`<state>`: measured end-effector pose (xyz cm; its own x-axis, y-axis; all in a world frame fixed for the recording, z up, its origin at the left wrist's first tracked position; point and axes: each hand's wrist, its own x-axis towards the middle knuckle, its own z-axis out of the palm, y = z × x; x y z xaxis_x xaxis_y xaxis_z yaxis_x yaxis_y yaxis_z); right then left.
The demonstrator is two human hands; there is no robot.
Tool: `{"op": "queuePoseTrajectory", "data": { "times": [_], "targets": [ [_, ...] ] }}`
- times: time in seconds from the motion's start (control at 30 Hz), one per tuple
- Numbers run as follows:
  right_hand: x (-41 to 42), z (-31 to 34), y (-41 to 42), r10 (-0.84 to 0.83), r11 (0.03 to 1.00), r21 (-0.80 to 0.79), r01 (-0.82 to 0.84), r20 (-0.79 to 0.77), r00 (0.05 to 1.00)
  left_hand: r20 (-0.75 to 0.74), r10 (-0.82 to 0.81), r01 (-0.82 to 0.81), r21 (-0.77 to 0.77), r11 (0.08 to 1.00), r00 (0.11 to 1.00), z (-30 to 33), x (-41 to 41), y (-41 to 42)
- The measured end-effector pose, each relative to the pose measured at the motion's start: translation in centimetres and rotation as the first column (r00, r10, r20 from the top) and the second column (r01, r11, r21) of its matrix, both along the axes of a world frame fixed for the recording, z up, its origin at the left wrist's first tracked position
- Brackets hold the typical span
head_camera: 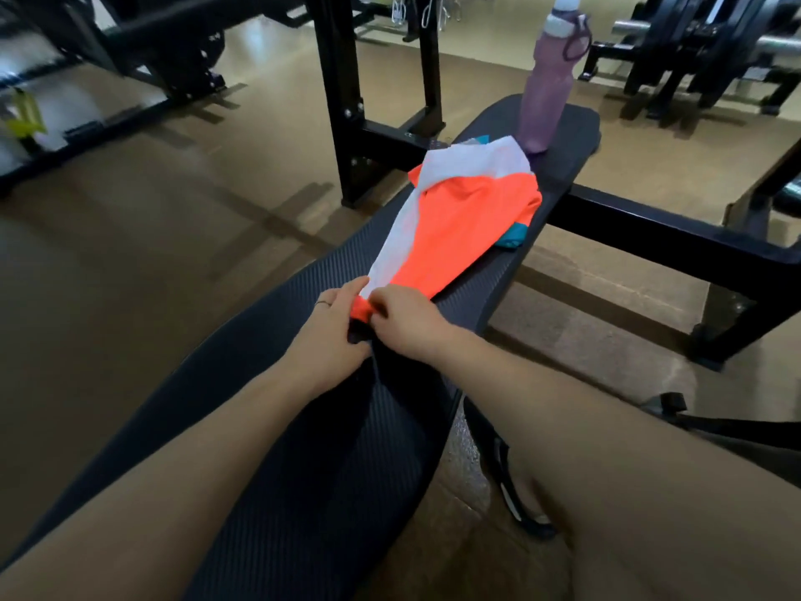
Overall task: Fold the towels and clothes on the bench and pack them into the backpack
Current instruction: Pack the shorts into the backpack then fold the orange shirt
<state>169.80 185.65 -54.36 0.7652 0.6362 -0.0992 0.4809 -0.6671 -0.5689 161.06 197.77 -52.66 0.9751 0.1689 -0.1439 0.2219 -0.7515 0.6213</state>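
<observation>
The orange-and-white garment (450, 219) lies stretched along the tabletop (303, 383), its long axis running away from the person toward the far end, slanting a little to the right. Its near end is bunched into a narrow orange tip, and that tip sits right between the two hands. The left hand (333, 323) holds it from the left side, thumb and fingers curled around the fabric; the right hand (403, 323) pinches the same tip from the right with its fingers bent in. Both hands are equally close, touching each other over the cloth, so neither has the advantage. Everything else of the garment lies beyond the fingers, so I would judge that any fold has to carry this near end forward along that axis, or draw the cloth back toward the body first.

The fabric looks thin, smooth and slippery, sportswear by its sheen, with a white panel along the left edge and across the far end. It lies fairly flat with soft creases. A teal cloth (513, 236) peeks out from under its far right edge.

The tabletop is a long padded gym bench, dark, with a fine ribbed surface. At its far end stands a purple water bottle (548, 84), upright, just beyond the garment. To the lower right, on the floor, dark straps (503, 461) show, perhaps the backpack; I cannot tell.
</observation>
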Motion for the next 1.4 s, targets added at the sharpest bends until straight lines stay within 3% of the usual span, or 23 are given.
{"op": "queuePoseTrajectory", "data": {
  "times": [0.17,0.3,0.37,0.5,0.6,0.67,0.73,0.83,0.97,1.1,1.23,1.33,1.4],
  "targets": [
    [-9.1,0.7,1.7,0.260,0.963,0.127,-0.236,-0.220,0.940,-0.046,-0.099,0.105,0.166,0.981,0.994,0.7,-8.2,2.8],
    [-14.3,1.5,1.8,0.368,0.924,0.235,-0.301,-0.337,0.867,-0.140,-0.077,0.121,0.334,0.935,0.987,1.1,-15.0,5.2],
    [-14.9,1.8,0.9,0.339,0.928,0.254,-0.273,-0.269,0.902,-0.211,-0.023,0.110,0.412,0.905,0.977,1.6,-17.7,6.8],
    [-11.4,2.0,-1.9,0.200,0.975,0.074,-0.208,0.108,0.974,-0.393,0.121,0.120,0.536,0.836,0.912,3.3,-21.4,9.4],
    [-9.1,1.6,-3.3,0.123,0.991,-0.087,-0.105,0.235,0.964,-0.394,0.110,0.093,0.462,0.882,0.913,3.9,-21.9,9.7],
    [-8.8,1.0,-3.2,0.161,0.969,-0.225,-0.103,0.254,0.954,-0.306,0.082,0.042,0.376,0.926,0.948,3.8,-21.3,8.9],
    [-8.7,0.5,-2.4,0.201,0.960,-0.242,-0.141,0.244,0.949,-0.200,0.054,0.009,0.299,0.954,0.978,3.8,-20.1,7.6],
    [-9.4,0.8,-0.9,0.187,0.982,-0.009,-0.188,0.169,0.968,-0.124,0.015,0.010,0.205,0.979,0.992,3.6,-18.5,5.5],
    [-11.2,1.7,0.5,0.319,0.890,0.295,-0.346,0.137,0.938,-0.178,0.029,-0.009,0.112,0.994,0.984,2.6,-16.9,3.2],
    [-12.2,2.2,1.1,0.410,0.823,0.398,-0.406,0.079,0.909,-0.082,0.107,-0.095,0.132,0.987,0.991,1.9,-15.4,3.1],
    [-9.8,2.8,0.4,0.195,0.939,0.266,-0.218,0.108,0.975,-0.129,0.387,-0.394,-0.040,0.918,0.913,3.1,-15.1,6.5],
    [-7.2,3.6,-0.9,-0.026,0.999,-0.016,0.029,0.156,0.987,-0.203,0.603,-0.637,-0.260,0.726,0.771,3.9,-16.1,10.3],
    [-5.9,3.7,-1.5,-0.068,0.978,-0.189,0.094,0.142,0.987,-0.290,0.645,-0.707,-0.257,0.659,0.707,4.1,-17.5,12.9]
  ]
}}
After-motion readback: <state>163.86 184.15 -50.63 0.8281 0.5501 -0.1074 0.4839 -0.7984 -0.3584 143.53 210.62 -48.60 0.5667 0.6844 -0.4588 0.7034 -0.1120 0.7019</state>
